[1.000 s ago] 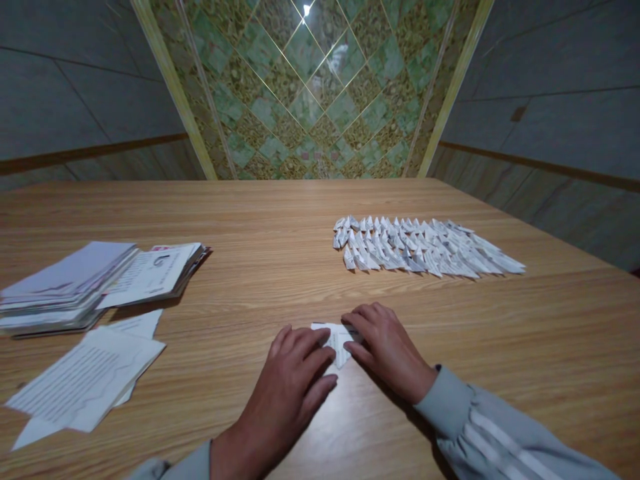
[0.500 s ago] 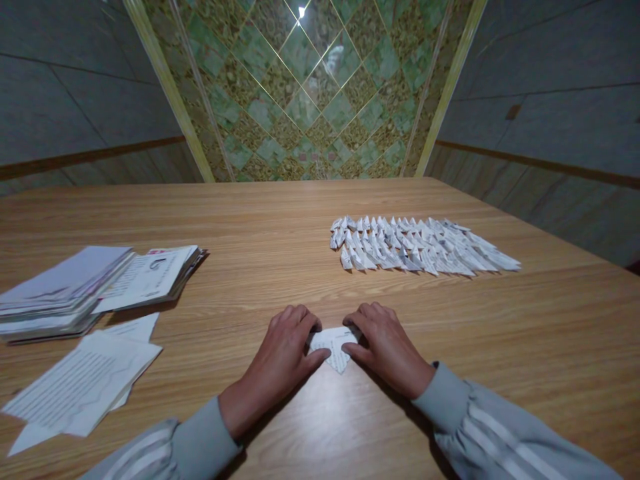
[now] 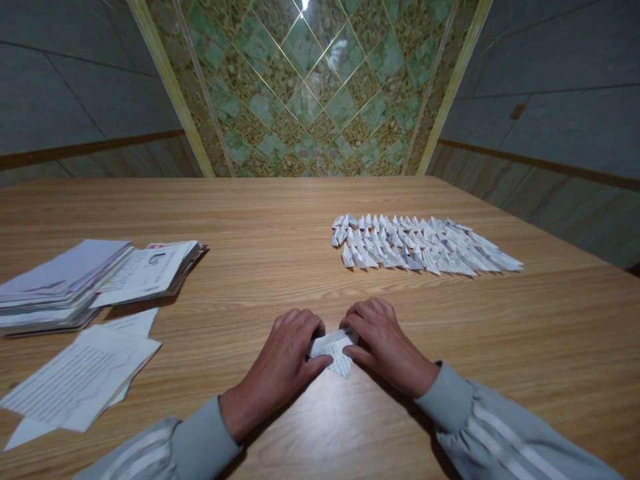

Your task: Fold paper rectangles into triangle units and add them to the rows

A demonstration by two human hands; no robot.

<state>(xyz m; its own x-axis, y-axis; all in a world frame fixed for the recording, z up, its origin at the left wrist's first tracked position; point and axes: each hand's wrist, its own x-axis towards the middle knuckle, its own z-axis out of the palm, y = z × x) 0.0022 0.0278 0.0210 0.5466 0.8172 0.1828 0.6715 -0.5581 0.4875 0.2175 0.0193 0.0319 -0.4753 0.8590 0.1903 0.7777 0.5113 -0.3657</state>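
A small folded piece of printed paper (image 3: 337, 352) lies on the wooden table (image 3: 280, 260) near its front edge, pointed toward me. My left hand (image 3: 283, 363) pinches its left side with curled fingers and thumb. My right hand (image 3: 383, 343) pinches the right side the same way. The paper's top flap is lifted a little between the two hands. Both wrists rest low over the table in grey sleeves.
Rows of several small folded paper pieces (image 3: 425, 243) lie at the right middle of the table. A stack of printed papers and booklets (image 3: 90, 280) sits at the left, with loose printed sheets (image 3: 80, 380) in front of it. A tiled wall stands behind the table.
My left hand went from lying flat over the paper to pinching its left edge. The paper's top flap has risen slightly between the fingers. My right hand has barely moved.
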